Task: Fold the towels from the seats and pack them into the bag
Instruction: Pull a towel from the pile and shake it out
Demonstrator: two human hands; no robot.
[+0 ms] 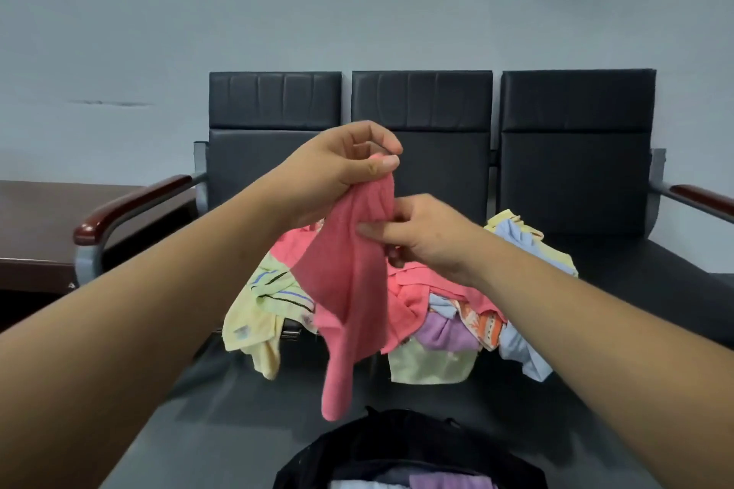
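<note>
A pink towel (347,290) hangs in the air over the middle seat. My left hand (345,159) pinches its top corner between thumb and fingers. My right hand (417,234) grips the towel's edge a little lower and to the right. Behind and below lies a loose pile of towels (445,314) on the black seats (619,274): pink, pale yellow, purple, light blue and an orange patterned one. A black bag (397,445) stands open at the bottom centre, with purple and white folded cloth inside.
The row of three black padded seats has a wooden armrest (131,206) on the left and another (703,196) on the right. A dark wooden side table (47,226) stands at the left. A grey wall is behind.
</note>
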